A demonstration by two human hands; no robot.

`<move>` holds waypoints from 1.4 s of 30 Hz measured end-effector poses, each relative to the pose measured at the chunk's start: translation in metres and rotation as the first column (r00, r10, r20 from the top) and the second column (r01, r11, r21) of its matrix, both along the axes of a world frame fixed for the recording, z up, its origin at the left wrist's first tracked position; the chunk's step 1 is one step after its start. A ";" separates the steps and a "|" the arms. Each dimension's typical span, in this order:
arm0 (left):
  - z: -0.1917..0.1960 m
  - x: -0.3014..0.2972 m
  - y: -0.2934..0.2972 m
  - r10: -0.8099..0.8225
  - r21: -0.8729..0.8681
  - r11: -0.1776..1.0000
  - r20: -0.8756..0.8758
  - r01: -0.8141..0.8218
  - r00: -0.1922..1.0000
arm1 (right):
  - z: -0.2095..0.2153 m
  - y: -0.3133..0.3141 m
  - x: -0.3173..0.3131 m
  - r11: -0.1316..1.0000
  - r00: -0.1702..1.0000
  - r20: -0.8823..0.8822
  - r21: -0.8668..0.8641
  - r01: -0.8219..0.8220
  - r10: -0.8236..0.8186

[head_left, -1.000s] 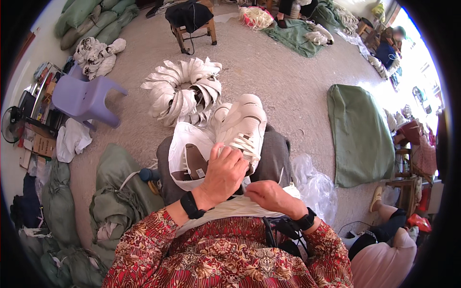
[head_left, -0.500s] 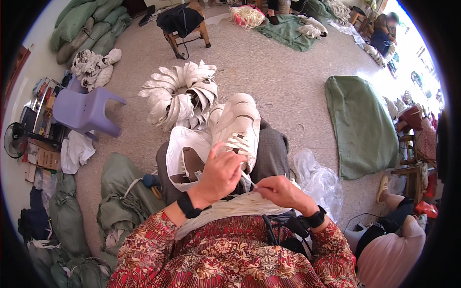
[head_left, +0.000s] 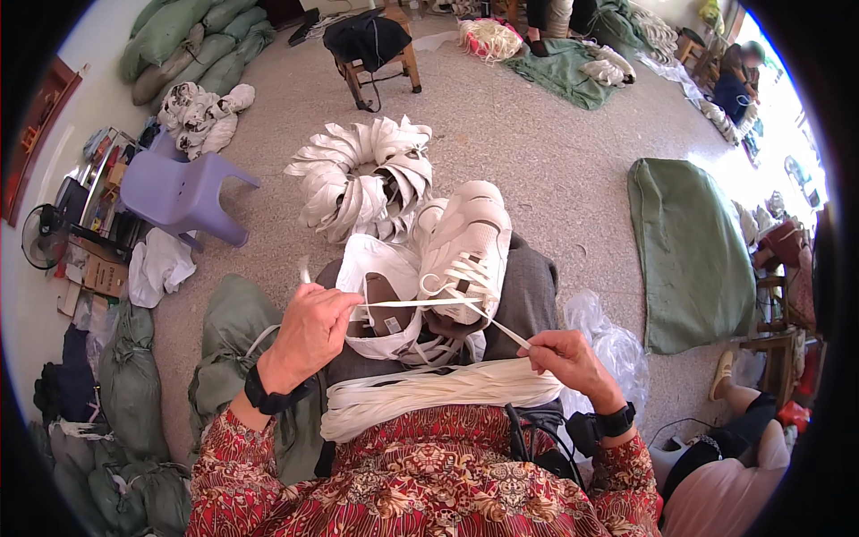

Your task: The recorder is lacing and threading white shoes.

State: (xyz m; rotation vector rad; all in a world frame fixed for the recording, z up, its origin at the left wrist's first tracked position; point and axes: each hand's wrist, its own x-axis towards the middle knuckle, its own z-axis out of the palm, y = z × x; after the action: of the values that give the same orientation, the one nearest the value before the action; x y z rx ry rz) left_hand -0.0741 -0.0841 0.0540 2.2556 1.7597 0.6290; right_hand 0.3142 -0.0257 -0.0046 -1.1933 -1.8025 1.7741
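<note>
A white sneaker (head_left: 470,237) lies on my lap, its toe pointing away from me. A second white sneaker (head_left: 380,295) lies beside it on the left with its opening up. My left hand (head_left: 309,331) pinches one end of a white shoelace (head_left: 420,302) that runs through the eyelets. My right hand (head_left: 568,358) pinches the other end, pulled out to the right. A thick bundle of white laces (head_left: 438,394) lies across my lap just below both hands.
A ring-shaped pile of white shoe uppers (head_left: 362,174) sits on the floor ahead. A purple plastic stool (head_left: 179,192) stands at left, green sacks (head_left: 228,336) beside my left knee, a green cloth (head_left: 684,251) at right. Another person (head_left: 734,447) sits at lower right.
Both hands have moved apart, drawing the lace ends out sideways from the sneaker. The view has shifted slightly; the sneakers stay on my lap.
</note>
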 end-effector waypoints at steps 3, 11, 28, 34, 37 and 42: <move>-0.002 -0.003 -0.003 0.013 0.043 0.999 -0.083 -0.009 0.996 | 0.013 0.001 0.002 1.000 0.999 -0.041 -0.024 0.010 -0.011; -0.006 -0.001 -0.002 0.038 0.100 0.995 -0.153 -0.022 0.988 | 0.021 -0.006 0.006 0.994 0.995 -0.087 -0.089 -0.059 0.051; -0.043 0.091 -0.006 -0.261 -0.010 0.965 0.045 0.262 0.964 | 0.045 -0.012 -0.041 0.936 0.934 -0.119 0.155 -0.317 0.336; -0.070 0.124 0.026 -0.087 -0.003 0.996 0.027 0.087 0.996 | 0.066 -0.002 -0.057 0.925 0.909 -0.220 0.227 -0.304 0.353; -0.062 0.112 0.026 -0.088 -0.095 0.993 -0.178 0.072 0.980 | 0.067 0.003 -0.039 0.960 0.936 -0.220 0.116 -0.256 0.276; -0.022 0.083 0.006 -0.085 -0.147 0.988 -0.327 0.038 0.941 | 0.061 0.005 0.002 0.977 0.929 -0.368 -0.209 -0.037 -0.043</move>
State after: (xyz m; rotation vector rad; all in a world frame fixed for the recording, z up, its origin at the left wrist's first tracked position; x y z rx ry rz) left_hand 0.0092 -0.0782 0.0321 2.4166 1.8002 0.1086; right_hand 0.3164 -0.0203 0.0561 -0.8518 -1.4208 2.0681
